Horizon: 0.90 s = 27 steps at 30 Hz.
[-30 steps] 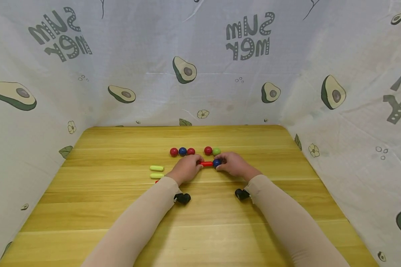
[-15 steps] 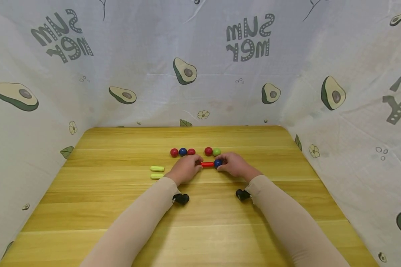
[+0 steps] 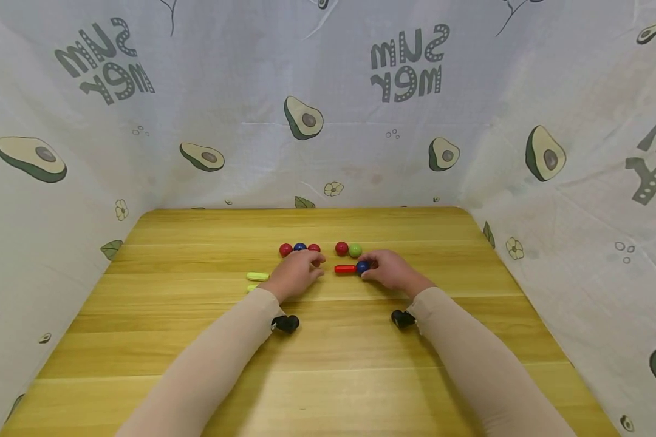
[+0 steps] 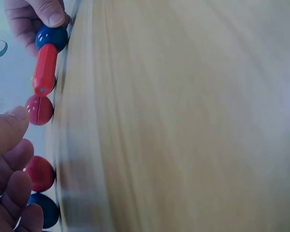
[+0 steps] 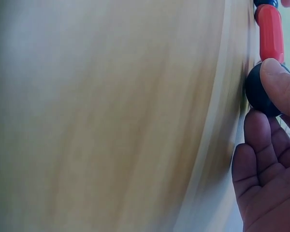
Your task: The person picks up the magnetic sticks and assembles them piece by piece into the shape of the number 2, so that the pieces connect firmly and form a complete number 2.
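My right hand (image 3: 392,270) pinches a dark blue ball (image 3: 363,267) between thumb and fingers. A ridged red rod (image 3: 345,269) is joined to that ball and points left; its free end shows a small hole in the left wrist view. The left hand (image 3: 296,274) holds nothing, its thumb and fingers spread apart just left of the rod's free end. Behind the hands, a red ball (image 3: 341,248) and a green ball (image 3: 355,250) sit side by side.
Farther left a row holds a red ball (image 3: 286,250), a blue ball (image 3: 299,247) and another red ball (image 3: 314,247). Two yellow-green rods (image 3: 257,276) lie beside the left wrist, one partly covered. A patterned cloth (image 3: 361,152) hangs around the wooden table (image 3: 339,376).
The left hand has let go of the red rod and moved left. The right hand has shifted slightly right with the blue ball and rod. The left arm now covers more of the yellow-green rods.
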Each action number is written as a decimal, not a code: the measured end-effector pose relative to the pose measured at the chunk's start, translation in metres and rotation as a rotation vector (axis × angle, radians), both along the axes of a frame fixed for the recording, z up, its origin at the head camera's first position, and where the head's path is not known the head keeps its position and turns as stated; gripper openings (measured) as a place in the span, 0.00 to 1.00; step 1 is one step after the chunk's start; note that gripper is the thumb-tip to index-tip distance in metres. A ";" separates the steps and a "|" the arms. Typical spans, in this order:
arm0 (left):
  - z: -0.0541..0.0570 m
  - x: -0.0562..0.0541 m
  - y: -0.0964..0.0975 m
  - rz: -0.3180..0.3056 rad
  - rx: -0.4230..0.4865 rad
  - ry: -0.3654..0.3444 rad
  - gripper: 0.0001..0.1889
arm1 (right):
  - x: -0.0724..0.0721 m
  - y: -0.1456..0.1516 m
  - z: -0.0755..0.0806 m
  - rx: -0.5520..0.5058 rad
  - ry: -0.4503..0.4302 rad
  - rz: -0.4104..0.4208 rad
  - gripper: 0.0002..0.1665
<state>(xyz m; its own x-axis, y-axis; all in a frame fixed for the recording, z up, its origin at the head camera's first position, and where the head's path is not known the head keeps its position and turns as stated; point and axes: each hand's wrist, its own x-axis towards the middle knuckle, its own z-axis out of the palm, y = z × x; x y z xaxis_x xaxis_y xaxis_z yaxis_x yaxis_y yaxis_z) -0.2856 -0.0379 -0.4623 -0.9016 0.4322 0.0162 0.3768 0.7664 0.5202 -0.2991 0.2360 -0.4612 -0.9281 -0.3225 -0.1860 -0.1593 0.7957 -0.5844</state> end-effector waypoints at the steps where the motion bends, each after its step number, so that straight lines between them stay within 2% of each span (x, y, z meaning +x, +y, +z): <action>1: 0.001 0.000 -0.002 0.002 -0.002 0.008 0.18 | 0.000 0.001 0.000 -0.004 0.001 0.001 0.25; 6: 0.005 -0.004 -0.014 0.035 0.015 0.056 0.17 | 0.000 0.006 -0.001 -0.008 0.009 0.000 0.25; 11: 0.008 -0.012 -0.030 0.124 0.051 0.091 0.16 | 0.000 0.009 0.000 0.000 0.006 -0.004 0.26; 14: 0.010 -0.018 -0.041 0.180 0.062 0.076 0.19 | -0.001 0.010 0.000 0.006 -0.001 -0.006 0.26; 17: 0.010 -0.023 -0.050 0.210 0.055 0.054 0.22 | -0.001 0.011 0.000 0.004 -0.009 -0.009 0.26; 27: 0.003 -0.029 -0.064 0.238 -0.007 -0.052 0.27 | -0.001 0.010 0.001 0.000 -0.017 -0.011 0.26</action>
<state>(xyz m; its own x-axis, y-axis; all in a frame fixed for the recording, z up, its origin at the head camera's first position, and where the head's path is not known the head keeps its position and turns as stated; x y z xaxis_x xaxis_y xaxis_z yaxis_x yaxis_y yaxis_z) -0.3142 -0.1022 -0.4590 -0.9777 0.2072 -0.0350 0.1578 0.8339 0.5289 -0.2997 0.2460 -0.4604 -0.9284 -0.3120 -0.2017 -0.1406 0.7975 -0.5867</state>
